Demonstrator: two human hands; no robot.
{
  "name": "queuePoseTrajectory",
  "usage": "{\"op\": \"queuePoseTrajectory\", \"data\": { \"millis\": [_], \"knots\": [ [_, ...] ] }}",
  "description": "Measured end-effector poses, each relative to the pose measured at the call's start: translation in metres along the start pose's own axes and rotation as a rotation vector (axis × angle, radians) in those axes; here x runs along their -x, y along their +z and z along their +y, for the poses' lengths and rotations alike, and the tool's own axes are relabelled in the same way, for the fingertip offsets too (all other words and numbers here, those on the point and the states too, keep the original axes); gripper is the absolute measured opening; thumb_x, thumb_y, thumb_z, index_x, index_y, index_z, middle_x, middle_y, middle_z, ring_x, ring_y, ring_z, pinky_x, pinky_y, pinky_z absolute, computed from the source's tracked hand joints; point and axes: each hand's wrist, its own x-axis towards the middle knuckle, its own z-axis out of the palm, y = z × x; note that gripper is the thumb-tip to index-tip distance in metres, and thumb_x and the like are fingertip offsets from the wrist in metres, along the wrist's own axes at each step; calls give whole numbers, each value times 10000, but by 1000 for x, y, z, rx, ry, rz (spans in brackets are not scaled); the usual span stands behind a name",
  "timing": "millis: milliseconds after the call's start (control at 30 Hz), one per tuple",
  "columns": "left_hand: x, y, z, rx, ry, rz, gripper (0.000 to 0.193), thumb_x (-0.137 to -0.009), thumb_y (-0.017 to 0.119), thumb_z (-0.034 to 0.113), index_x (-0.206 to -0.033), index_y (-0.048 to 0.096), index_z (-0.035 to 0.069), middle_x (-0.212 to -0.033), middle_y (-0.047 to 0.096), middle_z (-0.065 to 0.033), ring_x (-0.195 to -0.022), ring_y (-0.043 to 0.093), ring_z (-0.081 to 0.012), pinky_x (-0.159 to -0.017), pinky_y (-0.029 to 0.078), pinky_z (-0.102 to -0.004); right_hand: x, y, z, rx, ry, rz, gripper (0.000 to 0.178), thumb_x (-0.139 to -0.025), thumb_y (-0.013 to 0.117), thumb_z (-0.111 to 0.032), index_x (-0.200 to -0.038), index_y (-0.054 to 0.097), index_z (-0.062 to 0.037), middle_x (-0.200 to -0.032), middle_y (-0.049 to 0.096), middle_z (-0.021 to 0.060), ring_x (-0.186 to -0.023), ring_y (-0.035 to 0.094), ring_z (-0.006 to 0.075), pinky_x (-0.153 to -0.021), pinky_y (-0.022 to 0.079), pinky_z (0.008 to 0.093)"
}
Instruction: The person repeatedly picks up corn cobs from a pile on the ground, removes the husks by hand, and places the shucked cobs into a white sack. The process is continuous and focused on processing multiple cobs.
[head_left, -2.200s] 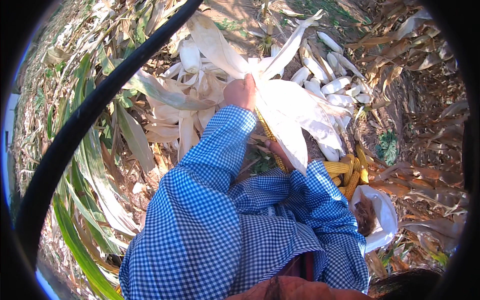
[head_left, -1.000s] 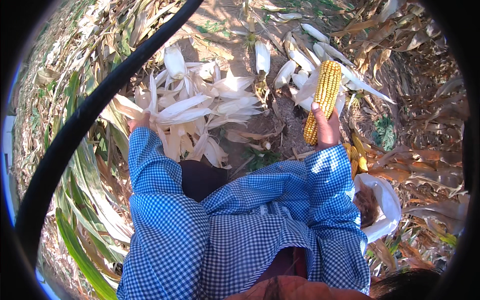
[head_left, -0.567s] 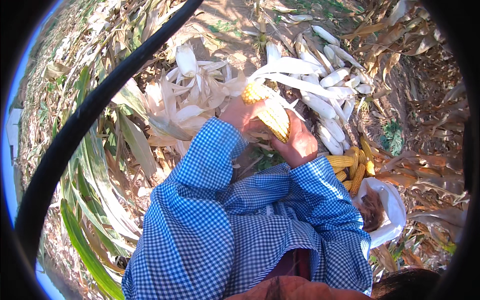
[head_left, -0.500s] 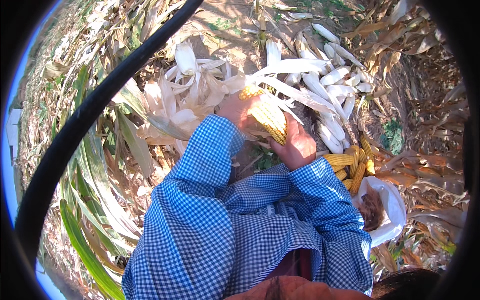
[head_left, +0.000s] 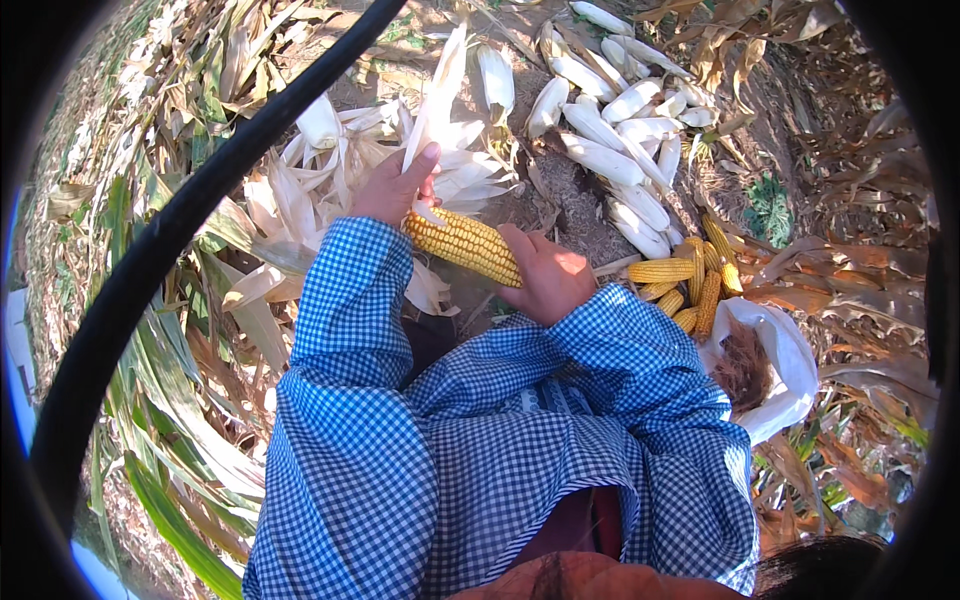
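A yellow corn cob (head_left: 465,247) lies slantwise between my two hands, its kernels bared. My right hand (head_left: 549,275) is wrapped round its lower right end. At the upper left end, my left hand (head_left: 392,190) grips pale corn husk (head_left: 440,95), which rises above the fingers in a long strip; whether these fingers also touch the cob is hidden. Beneath and beyond the left hand are more loose dry husks (head_left: 318,190). Close to my right forearm lies a small pile of bare yellow cobs (head_left: 663,271).
Several ears in white husks (head_left: 615,160) are heaped at the far right. An open white sack (head_left: 795,375) with brown corn silk in it stands by my right elbow. Dry stalks and leaves line both sides. A dark curved bar (head_left: 150,260) crosses the left.
Both hands have moved left with the cob. The husk strips that stretched rightward over the cob are now drawn to its left end, in my left hand.
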Motion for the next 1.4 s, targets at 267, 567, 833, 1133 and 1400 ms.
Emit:
{"op": "queuePoseTrajectory", "data": {
  "millis": [267, 567, 833, 1133, 1400],
  "knots": [
    [2, 3, -5, -476, 266, -304, 539, -706, 734, 178, -1167, 535, -20, -974, 620, -106, -895, 584, -178, -800, 453, -282, -7, -16, 14, -395, 228, -363, 709, -692, 712, -421, -1260, 463, -79, -1015, 637, 163, -881, 635, 264, -827, 484, 355],
    [-12, 7, 10, 1023, -14, 98, 220, -948, 412, 178, -758, 444, 72, -519, 299, 37, -451, 313, -102, -519, 351, -288, -3, 18, 10, -554, 173, -145, 679, -742, 678, -362, -1262, 394, -31, -1022, 615, 204, -919, 626, 311, -826, 483, 388],
    [-23, -5, 10, 1448, 60, 4, 171, -921, 373, 117, -757, 411, 84, -508, 248, 59, -401, 217, -70, -435, 231, -236, -1, 17, -4, -1289, 342, -244, 583, -831, 649, -275, -1291, 404, -14, -964, 609, 122, -775, 610, 161, -641, 520, 292],
    [-15, -22, 28, 1275, 221, 312, 187, -935, 388, 129, -754, 400, 87, -502, 218, 53, -399, 196, -74, -419, 204, -236, 15, -13, 50, -772, 85, 2, 735, -752, 695, -362, -1332, 390, -30, -1240, 538, 173, -1137, 525, 271, -997, 379, 356],
    [-32, -78, -8, 738, 73, 543, 175, -899, 535, 198, -985, 487, 53, -717, 496, -19, -591, 463, -148, -535, 408, -309, 66, -30, 242, -58, 1013, 277, 725, -744, 653, -455, -1234, 469, 46, -1167, 553, 254, -1093, 542, 352, -939, 413, 382]
  ]
}}
